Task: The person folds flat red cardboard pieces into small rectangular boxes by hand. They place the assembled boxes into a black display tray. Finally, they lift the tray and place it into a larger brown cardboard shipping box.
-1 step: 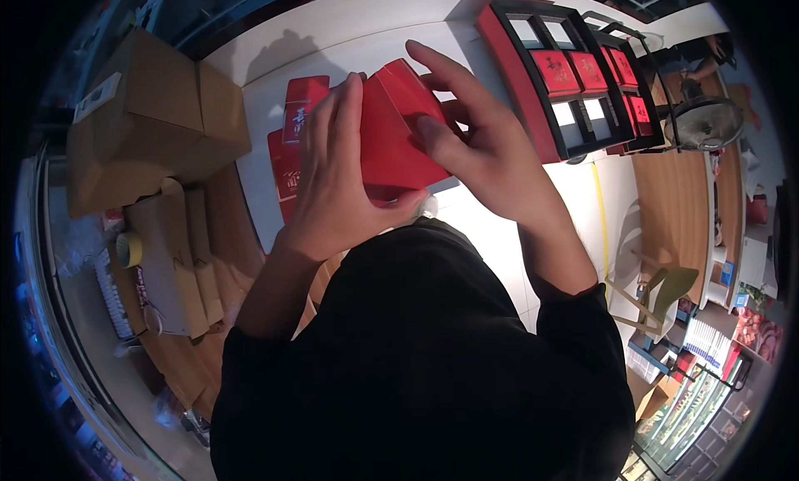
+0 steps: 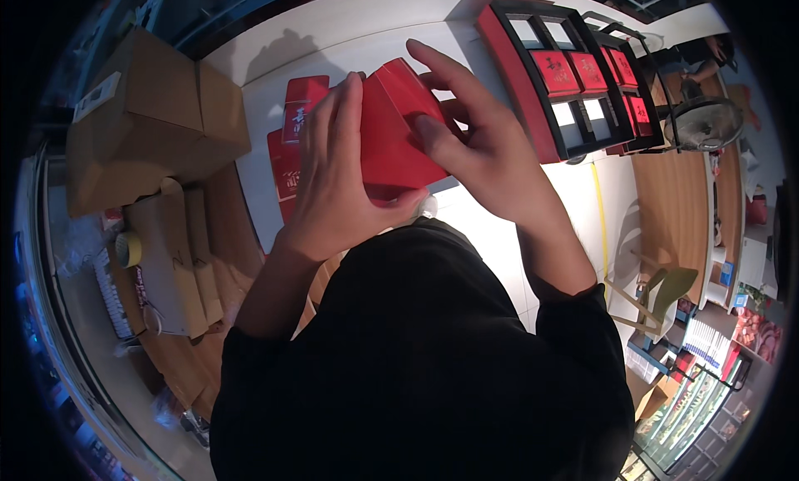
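Between my two hands is a red carton point(image 2: 391, 140), folded into a box shape and tilted above the white table. My left hand point(image 2: 329, 185) presses along its left side, with the thumb under the near edge. My right hand point(image 2: 491, 161) grips the right side; its thumb lies on the face and its index finger is raised off it. Some of the right fingers are hidden behind the carton. Left of it, partly behind my left hand, lie flat red pieces with gold print, an upper one point(image 2: 305, 94) and a lower one point(image 2: 283, 161).
At the right stands a red and black divided gift box point(image 2: 533, 106) holding small red boxes point(image 2: 570, 71) and white pieces; a second divided box point(image 2: 632, 90) adjoins it. A large cardboard box point(image 2: 158, 119) is at the left. A fan point(image 2: 706, 125), a chair point(image 2: 670, 294) and another person's arm point(image 2: 703, 69) are farther right.
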Motion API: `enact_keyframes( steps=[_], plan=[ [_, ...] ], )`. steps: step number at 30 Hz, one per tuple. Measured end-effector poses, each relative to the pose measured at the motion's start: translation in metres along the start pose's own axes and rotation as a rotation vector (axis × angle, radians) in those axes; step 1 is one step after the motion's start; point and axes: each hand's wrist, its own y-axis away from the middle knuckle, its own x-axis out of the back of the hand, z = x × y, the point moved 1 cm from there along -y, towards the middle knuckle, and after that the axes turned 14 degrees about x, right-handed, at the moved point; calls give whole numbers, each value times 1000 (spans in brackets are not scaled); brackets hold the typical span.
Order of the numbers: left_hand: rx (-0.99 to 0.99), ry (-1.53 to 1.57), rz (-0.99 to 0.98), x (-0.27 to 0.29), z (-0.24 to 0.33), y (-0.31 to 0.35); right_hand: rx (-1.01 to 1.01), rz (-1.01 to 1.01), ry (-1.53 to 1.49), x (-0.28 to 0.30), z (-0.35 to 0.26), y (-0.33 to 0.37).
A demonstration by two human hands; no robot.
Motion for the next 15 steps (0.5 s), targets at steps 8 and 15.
enact_keyframes(
  steps=[8,15],
  plan=[
    [71,3,50,1,1,-7,331,179,91,-14,24,5],
    [106,45,52,3,0,-8,363,30,63,-9,23,11]
  ],
)
